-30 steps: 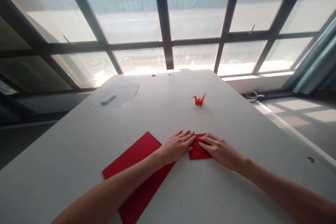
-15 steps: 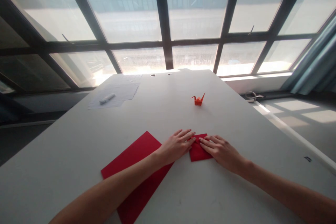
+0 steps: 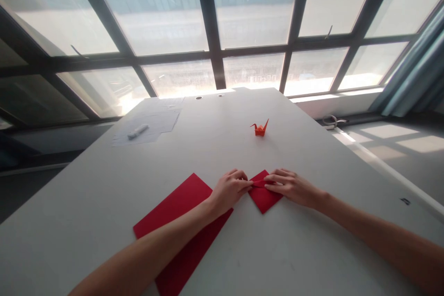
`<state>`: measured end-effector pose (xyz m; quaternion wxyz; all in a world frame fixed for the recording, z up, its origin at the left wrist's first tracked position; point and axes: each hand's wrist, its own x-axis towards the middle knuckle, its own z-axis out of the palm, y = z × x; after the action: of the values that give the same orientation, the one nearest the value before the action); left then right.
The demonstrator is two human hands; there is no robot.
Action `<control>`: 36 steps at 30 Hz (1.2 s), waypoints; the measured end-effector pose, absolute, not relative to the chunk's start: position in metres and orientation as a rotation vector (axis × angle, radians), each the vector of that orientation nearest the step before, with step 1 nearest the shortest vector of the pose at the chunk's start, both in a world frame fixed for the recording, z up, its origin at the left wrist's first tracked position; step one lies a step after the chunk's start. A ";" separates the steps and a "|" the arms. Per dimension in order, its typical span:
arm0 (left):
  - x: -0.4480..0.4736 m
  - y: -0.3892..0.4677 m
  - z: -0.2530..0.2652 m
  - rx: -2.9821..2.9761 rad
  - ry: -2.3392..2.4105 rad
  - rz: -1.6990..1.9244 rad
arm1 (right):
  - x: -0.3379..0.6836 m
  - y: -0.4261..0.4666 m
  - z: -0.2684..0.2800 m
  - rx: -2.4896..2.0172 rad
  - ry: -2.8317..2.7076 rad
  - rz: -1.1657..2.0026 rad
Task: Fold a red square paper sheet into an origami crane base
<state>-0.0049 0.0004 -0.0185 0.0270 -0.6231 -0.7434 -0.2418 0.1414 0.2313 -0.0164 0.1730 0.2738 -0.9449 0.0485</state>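
A small piece of folded red paper [image 3: 264,201] lies on the white table, turned so one corner points toward me, with a raised flap across its middle. My left hand [image 3: 233,186] has its fingers closed in a pinch at the left end of that flap. On the opposite side, my right hand [image 3: 290,186] grips the right end, its fingers over the top of the paper; its thumb is hard to make out. Beneath my left forearm is a larger red sheet or stack of paper [image 3: 180,203], partly hidden by the arm.
Beyond my hands stands an orange origami crane [image 3: 260,128]. White papers [image 3: 163,122] with a whitish tube-like object [image 3: 138,132] on them lie at the far left of the table [image 3: 208,143]. Windows rise behind, and a cable coil [image 3: 333,121] sits by the right wall.
The folded red paper has turned so a corner now faces me. My left fingers went from lying over it to pinching its left side. The view shifted slightly.
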 end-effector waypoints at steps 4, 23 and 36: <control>-0.002 -0.001 -0.017 -1.936 -2.276 -0.731 | 0.144 0.231 -0.022 0.718 -2.638 0.188; -0.004 -0.008 -0.016 -1.717 -2.402 -0.704 | 0.143 0.229 -0.020 0.720 -2.632 0.139; -0.005 -0.002 -0.014 -1.555 -2.618 -0.898 | 0.144 0.230 -0.019 0.767 -2.650 0.089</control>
<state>-0.0048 -0.0018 -0.0142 -0.0167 -0.4898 -0.8245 -0.2827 0.1435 0.2303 -0.0188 0.1896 0.2729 -0.9426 0.0318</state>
